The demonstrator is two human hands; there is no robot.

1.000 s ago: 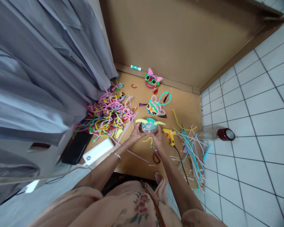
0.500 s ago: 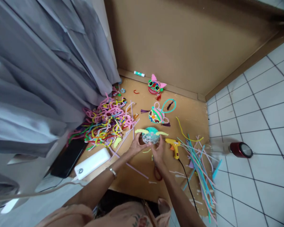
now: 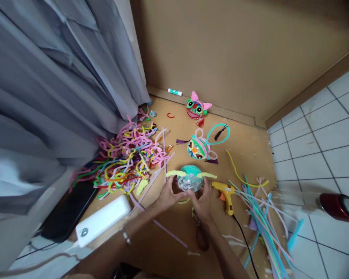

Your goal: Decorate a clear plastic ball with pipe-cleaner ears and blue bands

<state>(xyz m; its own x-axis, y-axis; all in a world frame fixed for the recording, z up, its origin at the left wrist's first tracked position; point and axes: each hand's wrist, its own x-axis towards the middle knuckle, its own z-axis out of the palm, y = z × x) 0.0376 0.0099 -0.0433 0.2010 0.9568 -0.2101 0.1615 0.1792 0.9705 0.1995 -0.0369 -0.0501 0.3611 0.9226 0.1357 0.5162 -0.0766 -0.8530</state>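
Observation:
My left hand (image 3: 168,195) and my right hand (image 3: 204,200) both clasp a teal ball craft (image 3: 189,178) with two yellow-green pipe-cleaner horns, held just above the brown board (image 3: 244,143). The fingers of each hand curl round its sides. A short yellow pipe-cleaner piece (image 3: 185,201) lies under my hands. Two other decorated ball figures rest farther back: one with a teal loop (image 3: 199,147) and one with pink ears (image 3: 196,107).
A tangled heap of coloured pipe cleaners (image 3: 128,157) lies left, straight ones (image 3: 261,209) right. A yellow glue gun (image 3: 226,192) with a black cord sits beside my right hand. Scissors (image 3: 201,236), a white power bank (image 3: 102,220), a glue stick (image 3: 174,92), a red-capped bottle (image 3: 334,205) and a grey curtain (image 3: 46,89) surround the board.
The view has moved closer and to the left. My hands keep holding the teal ball craft, turning it slightly.

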